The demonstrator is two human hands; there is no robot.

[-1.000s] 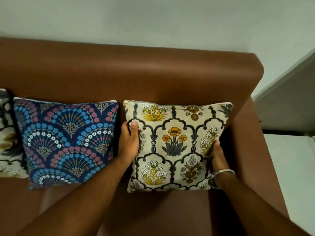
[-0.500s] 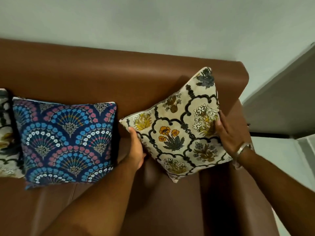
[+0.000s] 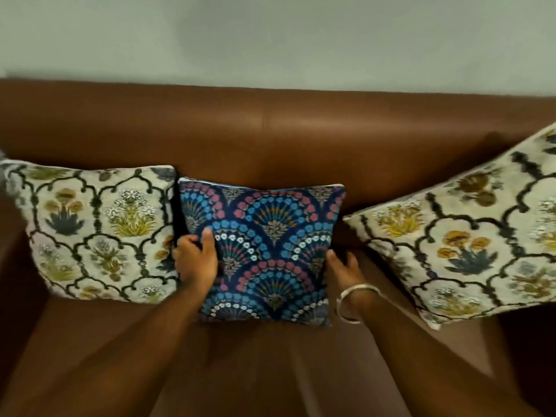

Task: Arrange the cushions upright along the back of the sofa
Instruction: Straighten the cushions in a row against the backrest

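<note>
A dark blue cushion (image 3: 264,248) with blue and pink fan patterns stands upright against the back of the brown sofa (image 3: 270,136), in the middle. My left hand (image 3: 195,260) grips its left edge, thumb on the front. My right hand (image 3: 343,267), with a silver bangle at the wrist, holds its right edge. A cream floral cushion (image 3: 96,233) leans upright on the left, touching the blue one. Another cream floral cushion (image 3: 469,236) sits on the right, turned corner-up and tilted, partly cut off by the frame.
A pale wall (image 3: 270,40) runs behind the sofa back. The brown seat (image 3: 255,365) stretches in front of the cushions, under my forearms. A gap of bare sofa lies between the blue cushion and the right one.
Both hands let go of the right cream cushion, left tilted corner-up, and moved left onto the blue cushion's two edges. My view shifted left, showing the left cream cushion fully.
</note>
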